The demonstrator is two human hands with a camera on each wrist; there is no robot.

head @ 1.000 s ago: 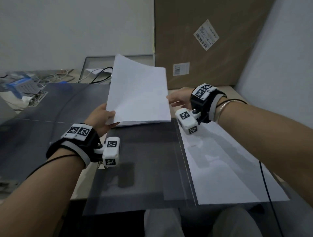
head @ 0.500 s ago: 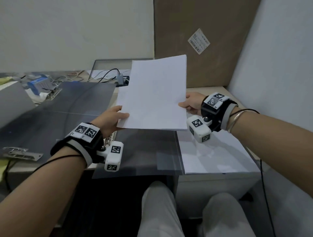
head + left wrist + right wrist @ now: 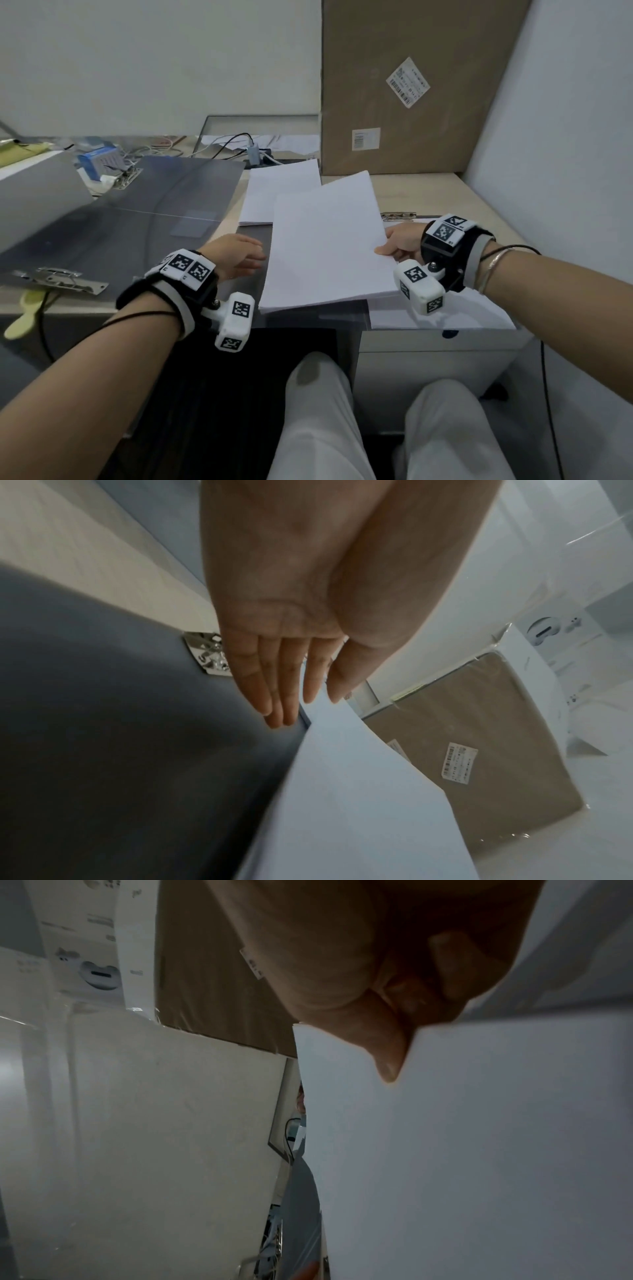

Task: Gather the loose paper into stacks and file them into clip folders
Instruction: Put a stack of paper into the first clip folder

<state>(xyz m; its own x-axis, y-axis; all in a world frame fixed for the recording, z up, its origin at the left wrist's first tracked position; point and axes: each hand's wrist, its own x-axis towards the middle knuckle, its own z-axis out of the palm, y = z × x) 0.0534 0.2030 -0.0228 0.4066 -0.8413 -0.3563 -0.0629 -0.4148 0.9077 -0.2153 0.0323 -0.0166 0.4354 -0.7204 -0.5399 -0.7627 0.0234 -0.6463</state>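
Observation:
My right hand (image 3: 385, 248) pinches the right edge of a stack of white paper (image 3: 325, 240), thumb on top (image 3: 388, 1066). The stack tilts low over an open dark grey clip folder (image 3: 246, 301), whose metal clip (image 3: 399, 216) shows just behind my right hand. My left hand (image 3: 255, 255) hovers open with straight fingers (image 3: 274, 696) beside the stack's left edge (image 3: 342, 804), holding nothing. A second stack of paper (image 3: 274, 192) lies behind. White sheets (image 3: 445, 315) lie in the folder's right half, under my right wrist.
Another grey clip folder (image 3: 120, 222) lies open at the left with metal clips (image 3: 60, 279). A big cardboard panel (image 3: 394, 102) leans against the back wall. Cables and a blue box (image 3: 97, 161) clutter the back left. A yellow-green tool (image 3: 24, 315) lies at the desk's front left.
The stack has come down from nearly upright to a low tilt over the folder. My left hand has let go of its left edge and now holds nothing.

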